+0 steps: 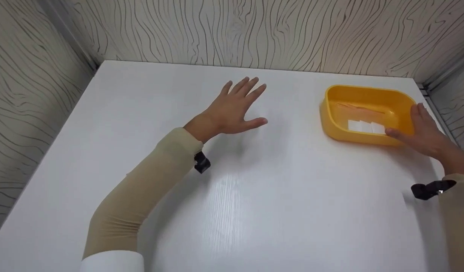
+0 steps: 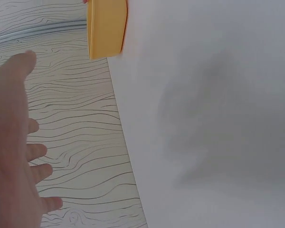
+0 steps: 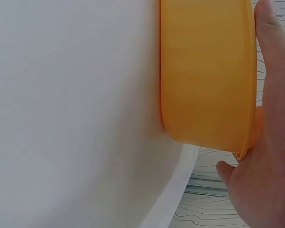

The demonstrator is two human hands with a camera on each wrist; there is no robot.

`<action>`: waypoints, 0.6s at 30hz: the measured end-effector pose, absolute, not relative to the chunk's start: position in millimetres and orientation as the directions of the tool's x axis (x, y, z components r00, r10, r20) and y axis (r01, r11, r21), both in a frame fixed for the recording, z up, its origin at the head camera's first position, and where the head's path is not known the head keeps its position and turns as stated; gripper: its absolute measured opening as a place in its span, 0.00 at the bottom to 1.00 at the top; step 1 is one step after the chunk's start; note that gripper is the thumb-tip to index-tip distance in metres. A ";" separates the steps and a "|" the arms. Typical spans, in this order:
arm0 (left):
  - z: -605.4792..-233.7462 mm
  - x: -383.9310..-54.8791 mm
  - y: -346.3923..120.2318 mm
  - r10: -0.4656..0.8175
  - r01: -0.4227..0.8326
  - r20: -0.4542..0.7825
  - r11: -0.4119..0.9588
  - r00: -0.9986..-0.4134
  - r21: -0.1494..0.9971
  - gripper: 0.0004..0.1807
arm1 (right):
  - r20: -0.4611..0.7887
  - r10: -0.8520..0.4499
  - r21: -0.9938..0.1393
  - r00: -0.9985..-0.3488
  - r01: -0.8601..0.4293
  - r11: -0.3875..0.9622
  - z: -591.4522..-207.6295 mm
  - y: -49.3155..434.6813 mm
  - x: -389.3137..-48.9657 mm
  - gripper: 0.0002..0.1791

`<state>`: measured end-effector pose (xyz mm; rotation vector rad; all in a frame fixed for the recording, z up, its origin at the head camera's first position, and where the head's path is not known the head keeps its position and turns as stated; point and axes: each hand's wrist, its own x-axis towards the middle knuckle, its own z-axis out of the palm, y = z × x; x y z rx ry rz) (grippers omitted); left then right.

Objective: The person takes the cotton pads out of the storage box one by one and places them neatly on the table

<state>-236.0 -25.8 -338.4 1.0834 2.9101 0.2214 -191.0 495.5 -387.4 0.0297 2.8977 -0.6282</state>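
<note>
A yellow plastic tub (image 1: 332, 122) stands at the right rear of the white table. Inside, several small white squares (image 1: 366, 127) lie overlapping along the near side, with a thin pinkish-orange strip behind them. At the tub's near right corner is my right hand (image 1: 426, 130), its thumb over the near rim and straight fingers along the right side. The right wrist view has the tub's outer wall (image 3: 206, 76) next to that hand (image 3: 270, 156). My left hand (image 1: 232, 107) hovers over the table left of the tub, fingers spread, holding nothing.
The white table (image 1: 292, 211) ends at a back edge against a panel (image 1: 216, 34) with wood-grain lines. Similar panels stand at the left and right. Black wrist cameras are strapped at both sleeves (image 1: 141, 189).
</note>
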 end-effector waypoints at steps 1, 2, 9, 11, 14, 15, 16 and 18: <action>-338.2 -236.1 -23.4 0.650 0.646 0.022 0.750 -0.760 0.142 0.48 | -0.174 -0.019 -0.408 -0.985 0.055 0.911 -387.4 495.4 -190.8 0.62; -337.9 -236.3 -20.8 0.647 0.643 0.020 0.752 -0.762 0.141 0.49 | -0.173 -0.020 -0.409 -0.985 0.053 0.911 -387.4 495.5 -190.6 0.62; -332.8 -239.7 4.4 0.628 0.623 -0.009 0.774 -0.778 0.112 0.50 | -0.178 -0.007 -0.394 -0.984 0.064 0.917 -386.3 496.1 -188.3 0.64; -332.3 -240.7 12.8 0.626 0.620 -0.021 0.777 -0.780 0.106 0.50 | -0.181 -0.005 -0.392 -0.983 0.067 0.918 -386.6 495.2 -187.3 0.63; -332.1 -240.7 23.3 0.625 0.619 -0.048 0.779 -0.779 0.102 0.50 | -0.182 -0.018 -0.399 -0.983 0.057 0.915 -387.6 493.5 -186.0 0.64; -332.1 -240.5 26.1 0.627 0.620 -0.054 0.778 -0.777 0.103 0.50 | -0.179 -0.027 -0.403 -0.984 0.048 0.914 -387.9 493.0 -185.8 0.63; -332.0 -240.2 28.5 0.629 0.622 -0.061 0.776 -0.775 0.102 0.50 | -0.174 -0.037 -0.407 -0.984 0.038 0.913 -388.0 492.4 -185.6 0.63; -331.7 -239.7 32.3 0.633 0.626 -0.070 0.774 -0.771 0.101 0.50 | -0.162 -0.057 -0.416 -0.985 0.016 0.909 -388.3 491.4 -185.2 0.63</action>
